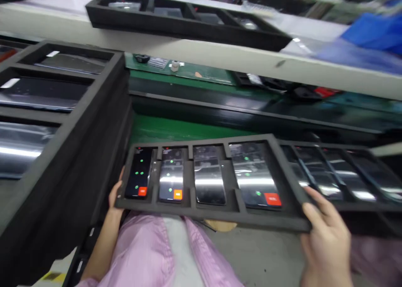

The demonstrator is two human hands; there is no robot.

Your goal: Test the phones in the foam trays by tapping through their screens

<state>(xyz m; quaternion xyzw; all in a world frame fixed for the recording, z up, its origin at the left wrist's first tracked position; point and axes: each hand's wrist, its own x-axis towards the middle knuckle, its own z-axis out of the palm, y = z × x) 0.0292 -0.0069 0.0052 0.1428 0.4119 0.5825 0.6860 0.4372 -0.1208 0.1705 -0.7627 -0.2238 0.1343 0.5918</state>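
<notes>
A black foam tray [201,213] spans the space in front of my body, held at both ends. My left hand [114,192] grips its left end, with most of the fingers hidden behind the edge. At the right end, my right hand [325,220] is closed on the tray's corner. Several phones lie in its compartments. The leftmost phone [138,171], the second phone [171,174] and the rightmost phone [255,174] show lit screens with green marks and an orange or red box. A third phone [209,176] has a dark screen reflecting light.
To the left rises a tall stack of black foam trays [106,98] with phones in the top one. Another phone-filled tray [354,205] lies at the right. A long tray [188,29] sits on the white shelf [63,25] above a green bench surface [176,127].
</notes>
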